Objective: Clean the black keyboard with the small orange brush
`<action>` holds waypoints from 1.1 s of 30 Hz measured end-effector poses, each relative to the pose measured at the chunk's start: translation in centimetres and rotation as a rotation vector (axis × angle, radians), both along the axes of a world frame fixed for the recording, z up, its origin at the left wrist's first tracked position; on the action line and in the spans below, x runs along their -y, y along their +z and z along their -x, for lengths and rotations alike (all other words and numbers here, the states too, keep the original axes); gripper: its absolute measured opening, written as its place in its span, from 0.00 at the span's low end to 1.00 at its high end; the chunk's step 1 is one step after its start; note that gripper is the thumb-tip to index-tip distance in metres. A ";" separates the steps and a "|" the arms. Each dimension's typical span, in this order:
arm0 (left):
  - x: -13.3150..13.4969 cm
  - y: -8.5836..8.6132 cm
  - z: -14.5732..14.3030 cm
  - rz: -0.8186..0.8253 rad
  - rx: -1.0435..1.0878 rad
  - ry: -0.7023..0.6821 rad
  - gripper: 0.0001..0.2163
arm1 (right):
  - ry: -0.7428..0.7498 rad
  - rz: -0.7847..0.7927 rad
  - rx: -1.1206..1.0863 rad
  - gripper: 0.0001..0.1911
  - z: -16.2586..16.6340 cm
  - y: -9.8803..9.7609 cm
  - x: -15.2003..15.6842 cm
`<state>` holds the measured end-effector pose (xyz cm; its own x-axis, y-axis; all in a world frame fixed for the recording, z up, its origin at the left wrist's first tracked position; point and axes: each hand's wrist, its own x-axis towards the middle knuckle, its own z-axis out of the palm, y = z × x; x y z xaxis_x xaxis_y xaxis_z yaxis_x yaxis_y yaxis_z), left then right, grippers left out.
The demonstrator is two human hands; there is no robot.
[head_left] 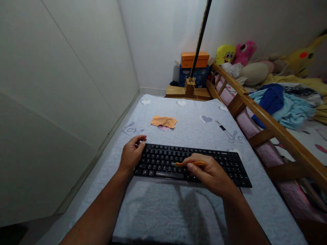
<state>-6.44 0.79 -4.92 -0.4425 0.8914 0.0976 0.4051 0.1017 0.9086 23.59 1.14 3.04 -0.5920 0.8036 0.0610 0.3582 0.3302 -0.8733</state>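
A black keyboard (166, 160) lies across a pale grey quilted mat (158, 211) printed with hearts. My left hand (131, 154) grips the keyboard's left end, fingers curled over its top edge. My right hand (208, 173) rests over the middle keys and pinches a thin orange tool (190, 164), its tip pointing left onto the keys near the space bar. An orange cloth (164, 121) lies on the mat beyond the keyboard.
A small metal tool (221, 127) lies on the mat at the right. A wooden bed rail (265, 119) runs along the right, with clothes and plush toys behind it. Boxes (194, 68) and a dark pole (200, 37) stand at the far end. White wall on the left.
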 end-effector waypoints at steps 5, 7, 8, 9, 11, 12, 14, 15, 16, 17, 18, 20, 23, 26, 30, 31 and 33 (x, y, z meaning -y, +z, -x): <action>-0.1 -0.2 -0.1 0.004 -0.001 -0.004 0.18 | -0.070 -0.203 -0.027 0.12 2.4 -2.1 -1.4; 0.0 -0.1 -0.1 0.009 -0.001 -0.006 0.18 | -0.068 -0.261 -0.011 0.13 3.3 -3.2 -1.7; 0.0 -0.1 -0.1 0.010 0.001 -0.006 0.18 | -0.062 -0.279 0.004 0.13 3.6 -3.7 -1.7; 0.0 -0.1 -0.1 0.010 0.004 -0.006 0.18 | -0.054 -0.289 0.023 0.13 3.8 -4.0 -1.7; 0.1 0.0 -0.1 0.007 0.009 -0.008 0.18 | -0.029 -0.288 0.066 0.13 3.9 -4.3 -1.4; 0.1 0.1 -0.1 0.004 0.011 -0.008 0.18 | -0.014 -0.280 0.088 0.12 3.8 -4.3 -1.2; 0.1 0.2 -0.2 0.000 0.011 -0.007 0.18 | 0.016 -0.254 0.125 0.12 3.5 -3.8 -0.7; 0.1 0.2 -0.2 0.001 0.009 -0.006 0.18 | 0.030 -0.240 0.139 0.12 3.3 -3.5 -0.4; 0.2 0.2 -0.2 0.003 0.006 -0.005 0.18 | 0.043 -0.225 0.147 0.12 3.1 -3.0 -0.2; 0.2 0.3 -0.2 0.005 0.002 -0.003 0.18 | 0.058 -0.211 0.148 0.12 2.9 -2.6 0.1; 0.2 0.3 -0.2 0.006 -0.003 -0.001 0.18 | 0.076 -0.197 0.141 0.11 2.7 -2.2 0.3; 0.2 0.4 -0.2 0.007 -0.014 0.001 0.18 | 0.114 -0.169 0.102 0.11 2.4 -1.4 0.6; 0.3 0.5 -0.2 0.005 -0.036 0.008 0.17 | 0.121 -0.145 0.027 0.12 2.3 -0.9 0.4; 0.2 0.4 -0.2 -0.018 -0.064 0.010 0.16 | 0.036 -0.190 -0.022 0.12 3.0 -1.7 -0.3; 0.2 0.4 -0.2 -0.061 -0.083 -0.004 0.15 | -0.062 -0.294 0.019 0.14 4.3 -3.8 -1.1; 0.2 0.5 -0.2 -0.066 -0.079 -0.005 0.15 | -0.063 -0.303 0.050 0.14 4.5 -4.2 -1.1; 0.2 0.6 -0.3 -0.064 -0.063 -0.005 0.15 | -0.049 -0.306 0.107 0.14 4.6 -4.6 -0.9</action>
<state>-6.17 0.58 -4.34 -0.4289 0.8849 0.1815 0.4619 0.0421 0.8859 19.01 2.08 -1.58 -0.5694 0.7851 0.2436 0.4643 0.5517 -0.6929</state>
